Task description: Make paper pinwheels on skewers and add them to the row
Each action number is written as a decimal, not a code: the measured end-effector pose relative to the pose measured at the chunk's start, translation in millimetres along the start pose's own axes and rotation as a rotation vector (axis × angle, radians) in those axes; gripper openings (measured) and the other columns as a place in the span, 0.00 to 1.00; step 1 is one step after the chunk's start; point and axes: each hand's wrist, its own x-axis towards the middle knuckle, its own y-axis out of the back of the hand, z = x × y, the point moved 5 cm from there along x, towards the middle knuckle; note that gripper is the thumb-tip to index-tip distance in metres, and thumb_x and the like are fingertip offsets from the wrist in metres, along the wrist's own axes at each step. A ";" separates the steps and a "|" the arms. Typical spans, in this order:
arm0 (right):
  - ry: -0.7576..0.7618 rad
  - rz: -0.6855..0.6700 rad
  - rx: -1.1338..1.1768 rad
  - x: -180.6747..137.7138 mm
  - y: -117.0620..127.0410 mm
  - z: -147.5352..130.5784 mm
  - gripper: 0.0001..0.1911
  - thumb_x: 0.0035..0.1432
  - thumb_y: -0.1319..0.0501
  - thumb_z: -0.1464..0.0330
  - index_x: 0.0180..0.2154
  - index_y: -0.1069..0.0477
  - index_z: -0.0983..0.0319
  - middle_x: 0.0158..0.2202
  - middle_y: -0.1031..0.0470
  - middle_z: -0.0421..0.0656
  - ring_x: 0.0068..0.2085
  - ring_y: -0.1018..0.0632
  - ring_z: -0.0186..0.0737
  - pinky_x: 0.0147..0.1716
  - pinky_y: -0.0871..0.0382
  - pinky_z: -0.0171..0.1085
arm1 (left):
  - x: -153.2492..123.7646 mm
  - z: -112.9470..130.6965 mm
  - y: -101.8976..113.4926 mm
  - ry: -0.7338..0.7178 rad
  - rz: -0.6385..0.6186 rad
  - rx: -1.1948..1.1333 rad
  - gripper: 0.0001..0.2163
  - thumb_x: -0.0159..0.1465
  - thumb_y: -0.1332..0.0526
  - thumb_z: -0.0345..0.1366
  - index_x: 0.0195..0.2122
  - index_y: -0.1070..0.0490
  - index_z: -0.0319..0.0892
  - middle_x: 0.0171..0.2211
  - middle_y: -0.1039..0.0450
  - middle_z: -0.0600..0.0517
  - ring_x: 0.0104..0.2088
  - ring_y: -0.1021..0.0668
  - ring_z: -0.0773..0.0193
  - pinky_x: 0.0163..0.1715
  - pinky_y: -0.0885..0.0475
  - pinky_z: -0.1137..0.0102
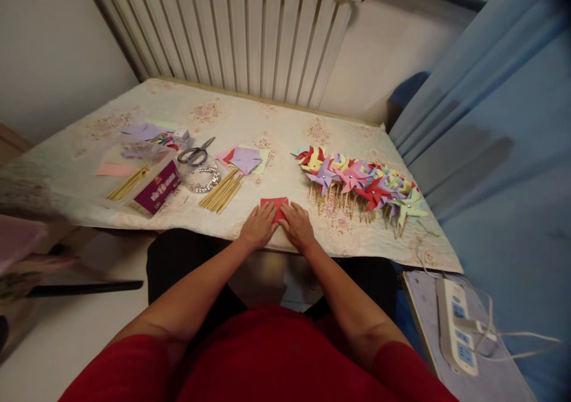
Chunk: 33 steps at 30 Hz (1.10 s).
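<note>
Nearest the lens: a red garment (267, 360) on the person's torso, with two bare forearms reaching forward from it.

Left hand (257, 226) and right hand (298, 226) lie flat, side by side, at the near edge of the table (289, 128). The fingers of both are extended and press down on one red paper square (274, 204). Neither hand is closed around it. The square lies on the cloth just inside the near edge and shows between and beyond the fingertips.

Count:
- One pair of scissors (196, 152).
- One clear plastic box (154, 188) with a purple label.
- One loose bundle of wooden sticks (222, 191) just right of the box; more sticks lie inside it.
- One small stack of folded papers (245, 159), purple uppermost.
- One heap of finished pinwheels (361, 185); they overlap too much to count.
- One power strip (455, 324), lower right, off the table.

Edges and room: bare cloth lies between the stick bundle and the pinwheels, around the hands. A radiator (250, 33) borders the far edge, and a blue curtain (491, 122) the right.
</note>
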 end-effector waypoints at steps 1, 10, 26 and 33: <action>-0.001 -0.017 -0.023 1.9 -1.4 -1.2 0.24 0.67 0.44 0.60 0.62 0.35 0.59 0.63 0.32 0.48 0.66 0.41 0.55 0.60 0.46 0.53 | -0.1 0.3 0.7 0.002 0.003 -0.008 0.26 0.67 0.46 0.43 0.64 0.37 0.40 0.67 0.41 0.39 0.69 0.42 0.48 0.67 0.53 0.51; -0.039 -0.034 -0.059 8.0 -3.9 -1.8 0.25 0.67 0.44 0.58 0.62 0.36 0.60 0.64 0.35 0.52 0.67 0.42 0.57 0.59 0.46 0.54 | -0.6 0.2 -0.4 0.004 -0.004 -0.017 0.24 0.67 0.46 0.42 0.63 0.35 0.40 0.67 0.42 0.39 0.68 0.41 0.47 0.67 0.55 0.51; -0.098 0.029 -0.023 16.6 -4.7 6.0 0.26 0.67 0.45 0.56 0.61 0.36 0.60 0.64 0.35 0.52 0.66 0.41 0.57 0.60 0.48 0.55 | -1.7 2.4 4.5 0.023 0.023 -0.060 0.22 0.66 0.44 0.43 0.60 0.31 0.40 0.68 0.43 0.37 0.69 0.44 0.44 0.67 0.55 0.49; -0.099 0.093 0.046 13.1 0.7 10.3 0.27 0.69 0.48 0.58 0.64 0.40 0.63 0.64 0.34 0.51 0.66 0.40 0.52 0.61 0.47 0.50 | -2.1 2.9 4.0 0.005 0.019 0.021 0.23 0.67 0.45 0.43 0.61 0.33 0.40 0.68 0.45 0.37 0.69 0.45 0.44 0.66 0.53 0.47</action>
